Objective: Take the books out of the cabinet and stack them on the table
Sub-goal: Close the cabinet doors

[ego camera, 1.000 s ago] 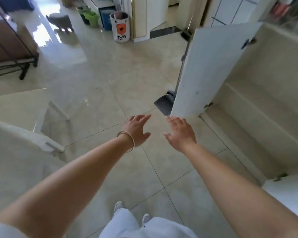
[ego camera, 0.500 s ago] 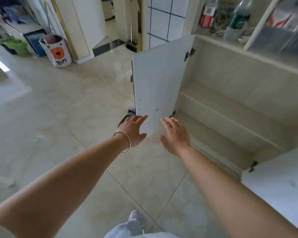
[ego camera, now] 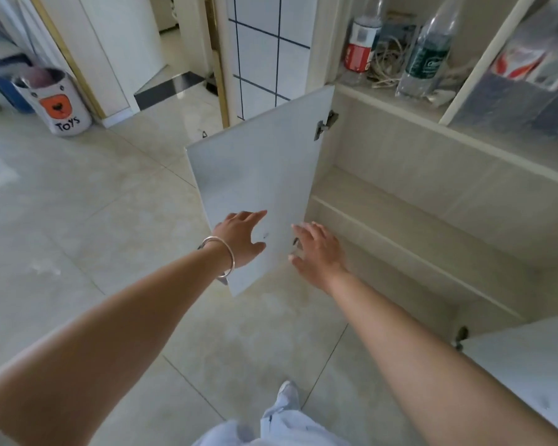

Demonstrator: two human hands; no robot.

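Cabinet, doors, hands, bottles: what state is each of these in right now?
Cabinet: open, no books visible on its shelves.
Left door: swung wide open.
Right door: open, partly out of view.
Left hand: open, reaching in front of the left door.
Right hand: open, holding nothing.
Bottles: upright on the cabinet's top shelf.
Toys bin: upright on the floor.

Both arms reach toward the open cabinet (ego camera: 432,220) — left hand (ego camera: 242,238), fingers straight, in front of the white door (ego camera: 258,175); right hand (ego camera: 318,252), fingers spread, near the door's lower edge — bottles (ego camera: 424,59) stand on the shelf above
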